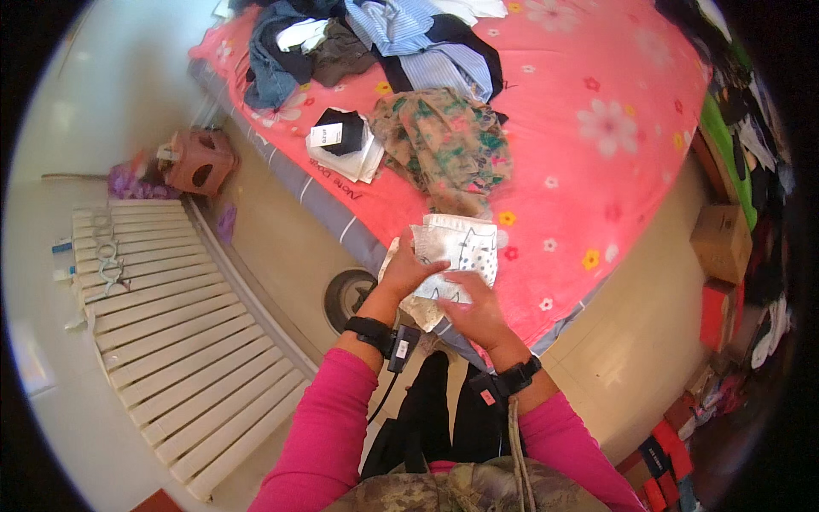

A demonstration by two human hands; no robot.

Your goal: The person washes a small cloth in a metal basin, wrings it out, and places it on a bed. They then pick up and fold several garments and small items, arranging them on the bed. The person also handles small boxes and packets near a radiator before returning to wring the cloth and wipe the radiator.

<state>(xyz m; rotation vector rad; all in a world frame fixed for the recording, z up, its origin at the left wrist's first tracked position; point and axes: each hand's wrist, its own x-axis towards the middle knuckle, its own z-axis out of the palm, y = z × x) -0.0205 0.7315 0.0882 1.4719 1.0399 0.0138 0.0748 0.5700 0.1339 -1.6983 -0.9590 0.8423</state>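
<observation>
At the near edge of the bed, both my hands are on a folded white cloth printed with cat drawings and dark dots. My left hand is closed on its left side, with the thumb across the top. My right hand grips the near right part, its fingers bent inward. Some fingertips are hidden by the fabric. Just beyond lies a crumpled tan garment with green and pink print. A folded black item with a white label rests on white folded cloth to its left.
A pink flowered sheet covers the bed, with jeans and striped blue shirts piled far off. A white radiator, brown plastic stool and wheel stand left. Cardboard box and clutter line the right.
</observation>
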